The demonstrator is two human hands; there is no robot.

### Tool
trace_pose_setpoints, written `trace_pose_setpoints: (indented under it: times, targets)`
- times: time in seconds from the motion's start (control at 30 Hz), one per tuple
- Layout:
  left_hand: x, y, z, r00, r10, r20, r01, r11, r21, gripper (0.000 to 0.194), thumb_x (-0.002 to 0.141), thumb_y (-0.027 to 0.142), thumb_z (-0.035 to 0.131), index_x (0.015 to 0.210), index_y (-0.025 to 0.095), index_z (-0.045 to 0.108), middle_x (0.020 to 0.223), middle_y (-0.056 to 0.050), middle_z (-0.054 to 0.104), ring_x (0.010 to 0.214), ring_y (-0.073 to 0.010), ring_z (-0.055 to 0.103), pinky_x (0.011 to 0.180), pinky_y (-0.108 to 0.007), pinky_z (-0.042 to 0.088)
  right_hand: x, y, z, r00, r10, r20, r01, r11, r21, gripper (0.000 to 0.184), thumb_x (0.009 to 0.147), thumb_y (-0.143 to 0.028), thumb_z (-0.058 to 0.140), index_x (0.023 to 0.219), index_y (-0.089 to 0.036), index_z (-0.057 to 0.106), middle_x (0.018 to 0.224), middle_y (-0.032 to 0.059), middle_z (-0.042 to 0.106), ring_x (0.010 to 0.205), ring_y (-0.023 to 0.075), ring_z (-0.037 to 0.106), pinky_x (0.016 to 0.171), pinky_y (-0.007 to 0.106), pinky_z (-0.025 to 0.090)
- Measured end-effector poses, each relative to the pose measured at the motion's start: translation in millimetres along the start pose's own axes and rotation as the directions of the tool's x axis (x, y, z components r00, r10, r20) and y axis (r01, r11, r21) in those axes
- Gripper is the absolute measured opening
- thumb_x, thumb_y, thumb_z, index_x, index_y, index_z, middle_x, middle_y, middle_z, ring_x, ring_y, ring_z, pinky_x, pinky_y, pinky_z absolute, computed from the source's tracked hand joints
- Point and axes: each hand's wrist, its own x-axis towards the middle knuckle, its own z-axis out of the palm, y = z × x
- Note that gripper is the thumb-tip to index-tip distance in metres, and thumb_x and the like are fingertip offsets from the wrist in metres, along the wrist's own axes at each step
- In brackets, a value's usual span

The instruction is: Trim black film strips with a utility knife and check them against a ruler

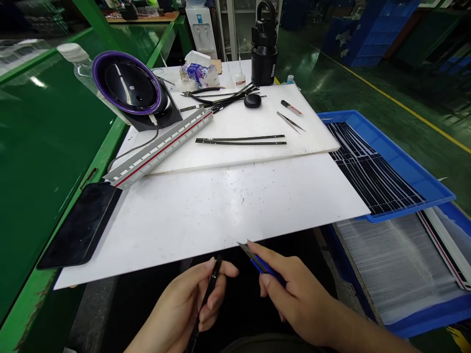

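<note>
My left hand is closed around a thin black strip, held upright below the front edge of the white board. My right hand pinches blue-handled tweezers, whose metal tips point left toward the top of the strip. Both hands hover over my lap, in front of the table. Two more long black strips lie side by side on the thicker white slab farther back.
A ribbed ruler-like rail, a purple-rimmed round lamp, a black phone, pliers, loose tweezers, a marker and a black bottle are around. Blue trays at right hold several black strips.
</note>
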Motion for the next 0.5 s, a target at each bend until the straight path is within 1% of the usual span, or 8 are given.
trace_pose_setpoints:
  times: [0.03,0.1,0.13,0.2,0.27,0.33,0.43,0.5]
  targets:
    - [2,0,-1.8,1.000,-0.013,0.008,0.013,0.999,-0.030,0.038,0.088,0.045,0.057,0.094,0.011,0.073,0.053,0.004,0.042,0.041,-0.0052,0.023,0.038,-0.018,0.023,0,6,3,0.997,0.073,-0.023,-0.069,0.985,0.160,0.053,0.098,-0.020,0.044,0.150,-0.032,0.041,0.083,-0.0032,0.064,0.050,0.0077,0.053,0.050,0.022,0.046]
    - [6,1,-4.3,0.999,-0.035,0.020,0.036,0.997,-0.068,0.036,0.087,0.043,0.058,0.092,0.011,0.073,0.053,0.004,0.039,0.042,-0.0051,0.022,0.038,-0.018,0.022,0,18,9,0.981,0.190,-0.044,-0.153,0.890,0.429,0.047,0.099,-0.025,0.045,0.146,-0.029,0.044,0.079,-0.0045,0.060,0.040,0.0052,0.044,0.039,0.019,0.038]
    - [7,1,-4.9,0.999,-0.043,0.025,0.045,0.996,-0.076,0.035,0.088,0.043,0.058,0.090,0.011,0.073,0.053,0.004,0.039,0.043,-0.0051,0.022,0.039,-0.018,0.021,0,23,12,0.974,0.221,-0.049,-0.167,0.847,0.505,0.046,0.098,-0.026,0.047,0.145,-0.027,0.045,0.078,-0.0044,0.060,0.038,0.0050,0.043,0.038,0.019,0.037]
    - [9,2,-5.1,0.998,-0.053,0.033,0.056,0.996,-0.074,0.032,0.089,0.042,0.058,0.086,0.013,0.071,0.054,0.005,0.037,0.044,-0.0052,0.021,0.040,-0.018,0.020,-2,27,15,0.965,0.255,-0.057,-0.186,0.823,0.537,0.045,0.098,-0.027,0.048,0.143,-0.025,0.046,0.078,-0.0042,0.060,0.039,0.0051,0.044,0.038,0.019,0.038]
    - [10,3,-4.7,0.999,-0.041,0.019,0.042,0.998,-0.046,0.030,0.090,0.043,0.057,0.082,0.016,0.067,0.053,0.005,0.037,0.043,-0.0052,0.021,0.041,-0.018,0.018,-6,24,16,0.956,0.285,-0.071,-0.225,0.866,0.446,0.045,0.099,-0.027,0.045,0.144,-0.026,0.044,0.080,-0.0035,0.060,0.039,0.0052,0.044,0.038,0.019,0.037]
    - [9,3,-4.5,1.000,-0.011,-0.027,0.011,1.000,0.009,0.031,0.091,0.045,0.056,0.079,0.017,0.063,0.052,0.005,0.038,0.042,-0.0049,0.019,0.040,-0.018,0.016,-8,14,14,0.965,0.248,-0.080,-0.224,0.947,0.231,0.049,0.099,-0.024,0.043,0.148,-0.028,0.040,0.085,-0.0014,0.064,0.046,0.0073,0.051,0.044,0.020,0.042]
    - [9,4,-4.1,0.995,0.032,-0.095,-0.021,0.993,0.113,0.034,0.089,0.050,0.058,0.077,0.018,0.059,0.051,0.006,0.038,0.041,-0.0049,0.019,0.040,-0.019,0.014,-5,-1,11,0.998,0.051,-0.046,-0.057,0.986,-0.160,0.056,0.096,-0.017,0.046,0.150,-0.028,0.041,0.101,0.0030,0.070,0.079,0.0146,0.066,0.073,0.028,0.054]
    - [9,5,-3.1,0.991,0.051,-0.120,-0.031,0.986,0.164,0.036,0.088,0.052,0.059,0.076,0.018,0.057,0.050,0.006,0.037,0.041,-0.0054,0.020,0.040,-0.019,0.015,2,-8,11,0.998,-0.054,-0.014,0.047,0.949,-0.313,0.054,0.095,-0.015,0.045,0.149,-0.024,0.045,0.115,0.0059,0.070,0.100,0.0184,0.066,0.090,0.032,0.051]
